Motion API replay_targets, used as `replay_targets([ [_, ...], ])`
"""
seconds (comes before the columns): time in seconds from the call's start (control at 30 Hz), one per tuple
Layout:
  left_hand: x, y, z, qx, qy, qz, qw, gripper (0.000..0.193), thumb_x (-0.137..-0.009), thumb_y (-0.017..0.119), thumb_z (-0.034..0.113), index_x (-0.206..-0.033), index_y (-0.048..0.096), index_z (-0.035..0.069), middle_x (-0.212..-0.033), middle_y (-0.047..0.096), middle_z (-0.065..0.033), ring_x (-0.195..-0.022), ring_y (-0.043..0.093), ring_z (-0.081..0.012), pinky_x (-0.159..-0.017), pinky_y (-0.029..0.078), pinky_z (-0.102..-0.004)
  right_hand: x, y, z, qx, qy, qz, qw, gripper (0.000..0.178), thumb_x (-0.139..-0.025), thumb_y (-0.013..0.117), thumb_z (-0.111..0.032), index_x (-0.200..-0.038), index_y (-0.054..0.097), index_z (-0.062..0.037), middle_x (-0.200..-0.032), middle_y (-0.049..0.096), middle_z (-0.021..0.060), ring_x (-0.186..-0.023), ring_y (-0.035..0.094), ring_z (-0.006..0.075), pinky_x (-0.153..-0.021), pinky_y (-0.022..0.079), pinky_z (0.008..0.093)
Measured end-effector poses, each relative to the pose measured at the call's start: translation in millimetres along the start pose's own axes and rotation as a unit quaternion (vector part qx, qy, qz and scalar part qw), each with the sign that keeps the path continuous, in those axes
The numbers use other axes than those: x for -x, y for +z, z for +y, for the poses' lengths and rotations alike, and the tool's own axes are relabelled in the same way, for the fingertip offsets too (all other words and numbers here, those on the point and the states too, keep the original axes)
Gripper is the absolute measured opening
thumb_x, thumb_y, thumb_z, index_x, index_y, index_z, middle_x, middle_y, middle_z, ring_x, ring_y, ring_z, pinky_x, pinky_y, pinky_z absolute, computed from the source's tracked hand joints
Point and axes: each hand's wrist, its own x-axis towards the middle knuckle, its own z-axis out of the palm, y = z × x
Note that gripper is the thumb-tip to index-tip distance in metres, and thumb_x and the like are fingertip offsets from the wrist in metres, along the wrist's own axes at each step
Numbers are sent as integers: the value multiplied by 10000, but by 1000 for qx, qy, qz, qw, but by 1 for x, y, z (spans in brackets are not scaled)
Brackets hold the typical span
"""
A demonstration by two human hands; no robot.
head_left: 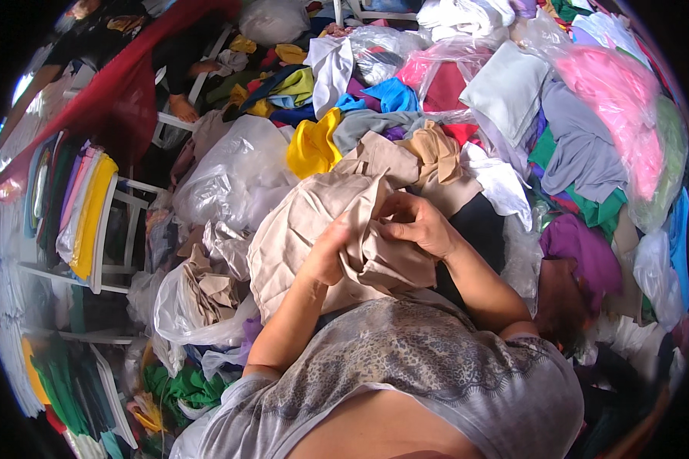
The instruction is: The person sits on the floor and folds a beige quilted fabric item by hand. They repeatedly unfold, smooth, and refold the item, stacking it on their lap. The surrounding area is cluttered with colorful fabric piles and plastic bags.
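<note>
A large piece of beige cloth point(298, 237) lies creased across my lap, its upper part gathered up between my hands. My left hand point(329, 249) is closed on a fold of it, with the fingers partly hidden by the cloth. Close beside it, my right hand point(413, 222) pinches the bunched edge between thumb and fingers. Just beyond my hands, more beige fabric point(379, 157) and a tan piece point(434, 151) rest on the pile. A yellow cloth point(316, 144) lies to their left.
Mixed fabrics and clear plastic bags point(233, 172) surround me. White racks point(130, 203) with folded cloths point(92, 206) stand at the left. An open plastic bag point(184, 306) with beige pieces sits by my left arm. Another person's foot point(182, 107) shows at the upper left, near a dark red cloth point(107, 99).
</note>
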Motion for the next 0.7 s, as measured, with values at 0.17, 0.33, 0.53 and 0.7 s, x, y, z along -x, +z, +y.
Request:
replay_targets([
  [0.17, 4, 25, 9, -221, 169, 65, 958, 462, -916, 776, 272, -1227, 542, 25, -931, 603, 7, -812, 544, -42, -660, 452, -202, -3, 7, 0, 16, -36, 74, 996, 210, -891, 732, -39, -1087, 665, -9, -1016, 677, 16, -944, 631, 77, -859, 522, 254],
  [0.33, -3, 27, 12, -197, 189, 137, 952, 235, -970, 709, 179, -1082, 608, -2, -929, 640, 3, -827, 568, -54, -737, 470, -213, 4, 16, -7, 77, -51, 61, 994, 146, -888, 738, -57, -1014, 677, -16, -855, 615, -56, -758, 535, 11, -665, 449, 191],
  [0.53, -14, 13, 30, -231, 240, 110, 937, 178, -1000, 639, 102, -1136, 601, -7, -1035, 673, -74, -938, 628, -128, -860, 505, -278, 11, 27, -21, 123, -43, 55, 990, 142, -888, 739, -82, -1008, 689, -25, -813, 581, -68, -689, 473, -6, -609, 404, 184],
  [0.7, -17, 13, 37, -195, 201, 86, 956, 334, -983, 667, 106, -1281, 545, 19, -1265, 620, -141, -995, 634, -157, -861, 518, -301, 17, 32, -37, 188, -96, 46, 976, 132, -878, 741, -86, -985, 699, -22, -868, 679, 6, -751, 581, 62, -690, 481, 243],
])
